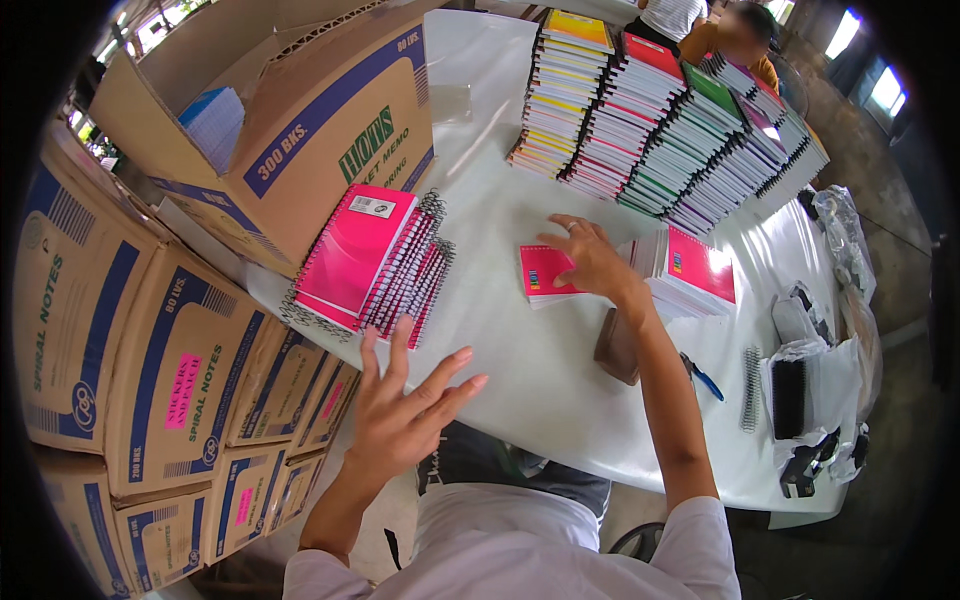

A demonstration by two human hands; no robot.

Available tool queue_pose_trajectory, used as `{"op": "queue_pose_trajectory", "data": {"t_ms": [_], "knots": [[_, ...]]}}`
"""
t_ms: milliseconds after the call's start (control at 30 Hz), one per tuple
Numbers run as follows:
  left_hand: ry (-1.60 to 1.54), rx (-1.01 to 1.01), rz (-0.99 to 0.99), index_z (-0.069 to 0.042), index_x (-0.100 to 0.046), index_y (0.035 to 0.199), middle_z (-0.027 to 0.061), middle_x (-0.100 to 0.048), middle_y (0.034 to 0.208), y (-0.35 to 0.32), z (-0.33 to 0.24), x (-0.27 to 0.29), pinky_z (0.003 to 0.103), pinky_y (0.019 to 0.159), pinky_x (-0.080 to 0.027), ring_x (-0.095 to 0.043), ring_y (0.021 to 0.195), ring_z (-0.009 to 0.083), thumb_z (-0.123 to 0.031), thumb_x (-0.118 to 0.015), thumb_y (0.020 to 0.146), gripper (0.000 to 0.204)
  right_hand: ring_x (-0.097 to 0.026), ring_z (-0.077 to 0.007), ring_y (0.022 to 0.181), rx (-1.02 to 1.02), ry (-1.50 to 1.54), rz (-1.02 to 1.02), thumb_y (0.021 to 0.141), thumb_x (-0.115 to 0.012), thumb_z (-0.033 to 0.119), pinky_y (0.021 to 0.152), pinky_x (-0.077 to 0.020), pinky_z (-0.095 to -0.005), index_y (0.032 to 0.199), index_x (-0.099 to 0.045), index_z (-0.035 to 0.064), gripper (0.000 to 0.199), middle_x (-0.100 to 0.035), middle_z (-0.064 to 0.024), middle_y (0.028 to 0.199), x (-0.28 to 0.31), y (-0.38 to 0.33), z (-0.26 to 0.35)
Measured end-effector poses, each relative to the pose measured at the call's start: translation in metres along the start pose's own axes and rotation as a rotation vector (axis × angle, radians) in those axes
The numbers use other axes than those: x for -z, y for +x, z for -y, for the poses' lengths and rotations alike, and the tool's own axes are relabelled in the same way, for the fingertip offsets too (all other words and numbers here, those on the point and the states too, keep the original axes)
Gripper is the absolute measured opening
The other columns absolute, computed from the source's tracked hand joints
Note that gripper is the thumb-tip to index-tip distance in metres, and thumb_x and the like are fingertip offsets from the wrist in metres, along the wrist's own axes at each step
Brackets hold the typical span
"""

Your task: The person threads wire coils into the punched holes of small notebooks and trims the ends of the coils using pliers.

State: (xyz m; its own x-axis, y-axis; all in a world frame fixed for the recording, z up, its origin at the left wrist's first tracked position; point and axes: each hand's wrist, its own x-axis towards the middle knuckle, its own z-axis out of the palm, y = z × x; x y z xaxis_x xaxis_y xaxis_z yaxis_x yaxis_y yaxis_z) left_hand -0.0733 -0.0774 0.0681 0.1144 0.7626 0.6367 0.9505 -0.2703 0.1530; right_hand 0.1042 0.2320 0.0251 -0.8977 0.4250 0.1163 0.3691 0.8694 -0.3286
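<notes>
My left hand (405, 405) is raised over the near edge of the table, its fingers spread and holding nothing. Just beyond it lies a stack of pink spiral notebooks (352, 245), their wire coils showing along the sides. Over a small pink notebook (537, 268) on the table reaches my right hand (592, 258), with fingers apart; it covers part of the cover, and whether the fingertips press on it is hard to tell. Right of that hand stands a pile of small pink-covered pads (703, 268). A brown block-like object (617, 347) sits below my right wrist.
An open cardboard box (300, 150) stands at the back left, above stacked closed cartons (175, 370). Tall notebook stacks (640, 125) line the far side, near another person (740, 40). At right are a blue-handled tool (706, 382), a wire coil (751, 390) and plastic wrapping (845, 250).
</notes>
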Motion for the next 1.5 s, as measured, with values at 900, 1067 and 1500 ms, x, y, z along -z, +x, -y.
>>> {"op": "queue_pose_trajectory", "data": {"t_ms": [900, 1067, 1500], "knots": [[-0.268, 0.003, 0.111, -0.015, -0.071, 0.122, 0.0026, -0.056, 0.143, -0.013, -0.019, -0.053, 0.07, 0.109, -0.024, -0.036, 0.141, 0.0465, 0.001, -0.065, 0.085, 0.041, -0.048, -0.0339, 0.129, 0.296, -0.125, 0.225, 0.079, -0.071, 0.001, 0.107, -0.0442, -0.0407, 0.1, -0.066, 0.0077, 0.022, -0.052, -0.0148, 0.138, -0.015, -0.004, 0.017], [-0.263, 0.006, 0.126, -0.015, -0.071, 0.121, 0.0029, -0.056, 0.143, -0.017, -0.02, -0.058, 0.07, 0.109, -0.025, -0.036, 0.141, 0.0461, -0.002, -0.064, 0.088, 0.036, -0.048, -0.0348, 0.129, 0.278, -0.041, 0.233, 0.082, -0.069, 0.001, 0.105, -0.0456, -0.0405, 0.102, -0.065, 0.0083, 0.021, -0.052, -0.0139, 0.138, -0.014, -0.005, 0.012], [-0.323, 0.043, 0.17, -0.013, -0.074, 0.115, 0.0041, -0.059, 0.14, -0.017, -0.021, -0.066, 0.066, 0.114, -0.022, -0.036, 0.142, 0.0448, 0.004, -0.065, 0.083, 0.037, -0.048, -0.0327, 0.13, 0.268, -0.013, 0.245, 0.083, -0.07, 0.002, 0.103, -0.0459, -0.0398, 0.101, -0.063, 0.0084, 0.02, -0.056, -0.0093, 0.133, -0.015, -0.002, 0.007]]}}
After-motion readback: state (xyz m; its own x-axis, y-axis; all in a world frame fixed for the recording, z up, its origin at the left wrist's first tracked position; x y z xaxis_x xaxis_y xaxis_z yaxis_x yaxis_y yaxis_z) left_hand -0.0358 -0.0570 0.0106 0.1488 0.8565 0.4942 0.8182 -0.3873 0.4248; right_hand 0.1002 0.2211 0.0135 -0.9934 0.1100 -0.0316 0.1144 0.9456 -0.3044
